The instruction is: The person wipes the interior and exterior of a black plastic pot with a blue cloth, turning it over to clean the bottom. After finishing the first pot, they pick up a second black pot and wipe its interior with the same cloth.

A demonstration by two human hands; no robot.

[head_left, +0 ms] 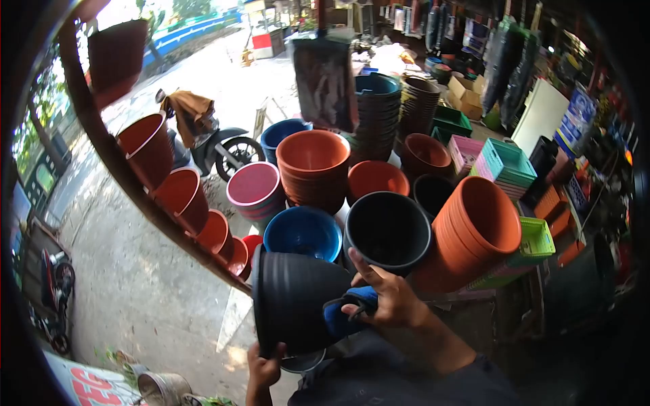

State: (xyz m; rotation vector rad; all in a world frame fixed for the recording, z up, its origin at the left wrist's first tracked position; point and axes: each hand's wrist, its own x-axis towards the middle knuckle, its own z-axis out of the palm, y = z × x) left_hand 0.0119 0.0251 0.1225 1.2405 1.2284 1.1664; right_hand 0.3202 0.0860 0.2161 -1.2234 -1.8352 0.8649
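Observation:
A large black pot (pixel 288 291) lies tipped on its side in front of the body, its rim toward the left. My left hand (pixel 265 367) grips the pot's lower rim. At the pot's base is my right hand (pixel 393 298), with the index finger stretched out and a blue cloth (pixel 350 311) held against the pot by the other fingers. Just beyond the hands stand a blue basin (pixel 302 233) and an upright black pot (pixel 387 230). To the right leans a stack of orange pots (pixel 474 230).
Stacked orange pots (pixel 313 162) and a pink-rimmed stack (pixel 255 189) stand farther back. Orange pots hang along a curved pole (pixel 135 162) at left. A motorcycle (pixel 217 145) is parked beyond. Coloured baskets (pixel 504 162) stand at right; a dark bag (pixel 325 81) hangs above.

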